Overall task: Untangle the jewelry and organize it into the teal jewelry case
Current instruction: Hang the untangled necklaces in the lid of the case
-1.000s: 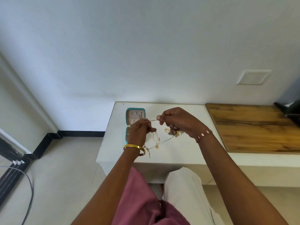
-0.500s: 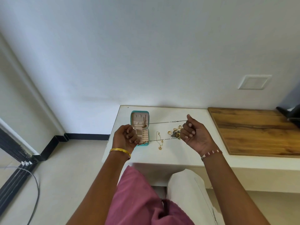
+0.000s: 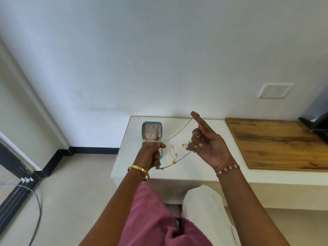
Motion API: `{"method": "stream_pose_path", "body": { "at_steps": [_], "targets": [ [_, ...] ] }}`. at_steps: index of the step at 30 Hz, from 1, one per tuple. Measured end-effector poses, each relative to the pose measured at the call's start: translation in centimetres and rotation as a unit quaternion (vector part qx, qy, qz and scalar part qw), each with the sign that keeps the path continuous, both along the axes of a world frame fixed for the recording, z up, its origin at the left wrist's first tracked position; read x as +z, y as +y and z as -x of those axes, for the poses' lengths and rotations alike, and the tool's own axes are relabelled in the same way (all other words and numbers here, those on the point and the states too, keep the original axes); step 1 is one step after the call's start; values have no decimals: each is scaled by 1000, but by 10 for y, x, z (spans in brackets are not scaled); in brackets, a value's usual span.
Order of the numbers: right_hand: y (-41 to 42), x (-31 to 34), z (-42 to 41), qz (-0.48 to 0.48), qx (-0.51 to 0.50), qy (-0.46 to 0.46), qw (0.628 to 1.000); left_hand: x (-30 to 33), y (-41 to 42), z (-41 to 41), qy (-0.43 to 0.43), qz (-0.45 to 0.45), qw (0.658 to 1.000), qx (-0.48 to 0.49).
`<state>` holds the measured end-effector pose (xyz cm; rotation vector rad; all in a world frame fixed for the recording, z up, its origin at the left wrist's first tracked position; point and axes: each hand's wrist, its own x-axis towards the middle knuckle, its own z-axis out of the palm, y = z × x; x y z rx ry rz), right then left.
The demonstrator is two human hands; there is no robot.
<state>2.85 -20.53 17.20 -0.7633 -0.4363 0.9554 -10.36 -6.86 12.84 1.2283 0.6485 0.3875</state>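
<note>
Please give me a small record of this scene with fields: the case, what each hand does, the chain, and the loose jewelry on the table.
case: teal jewelry case, open, on the white table, a small piece hanging in its lid
left hand: left hand pinches one end of the thin chain
right hand: right hand raised, chain looped over the index finger
chain: spread between both hands, with a "love" pendant near the left wrist
loose jewelry: gold necklace, ring and small tangled pile on the table

L hand [image 3: 150,153] pinched closed; R hand [image 3: 207,144] raised, forefinger extended.
</note>
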Motion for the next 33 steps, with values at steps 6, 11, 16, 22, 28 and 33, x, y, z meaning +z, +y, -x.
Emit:
{"method": "stream_pose_path", "body": {
  "at_steps": [6,11,16,22,28,33],
  "targets": [
    [10,-3,21,-12,47,-47,998,1,-12,-8,58,-153,985,-51],
    [13,4,30,75,8,-127,989,1,-25,-9,52,-236,968,-68],
    [13,12,34,126,-13,-204,971,-1,-35,-9,32,-298,954,-26],
    [12,18,33,165,-20,-295,941,-1,-39,-11,17,-308,951,3],
    [13,22,30,247,-36,-420,873,5,-38,-20,51,-358,932,-7],
    [12,24,23,278,-41,-471,836,11,-37,-24,60,-370,927,5]
  ]
}}
